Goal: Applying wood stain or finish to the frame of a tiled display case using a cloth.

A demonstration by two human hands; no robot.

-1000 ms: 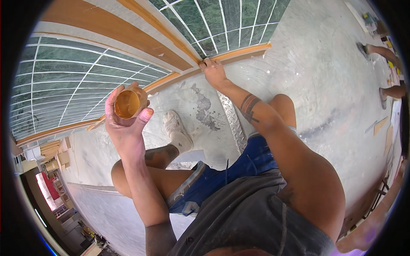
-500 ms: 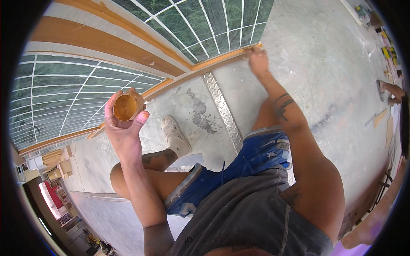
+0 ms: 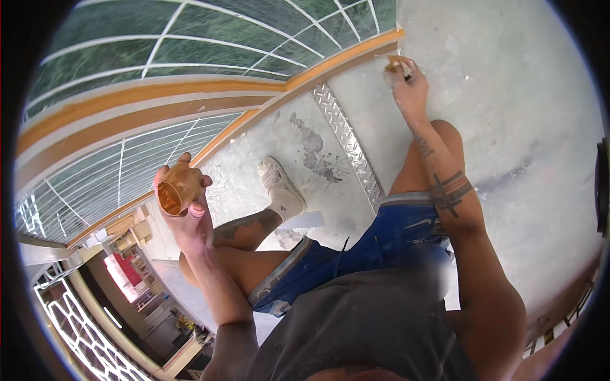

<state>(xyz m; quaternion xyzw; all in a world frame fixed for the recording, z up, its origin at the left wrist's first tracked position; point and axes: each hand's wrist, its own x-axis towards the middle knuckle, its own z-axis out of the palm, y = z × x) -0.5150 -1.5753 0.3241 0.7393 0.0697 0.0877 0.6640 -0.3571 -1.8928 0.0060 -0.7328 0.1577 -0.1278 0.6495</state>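
Fingers wrapped round it, my left hand holds a small cup smeared orange-brown, its mouth tilted toward the lower left. Orange-brown residue coats the inside. On the other side, my right hand is closed on a small orange-brown item, too blurred to tell whether it is a brush or a sponge. That hand is just below the right end of an orange-brown wooden frame, apart from it. The frame holds green glass panels crossed by white bars.
A grey concrete floor carries dark stains and a diamond-plate metal strip. My left shoe stands near the frame. Shelves, boxes and a white lattice lie at the far left.
My right hand has come off the frame's edge and now hangs below its end. The cup in my left hand has tipped further sideways. My view has turned toward the left.
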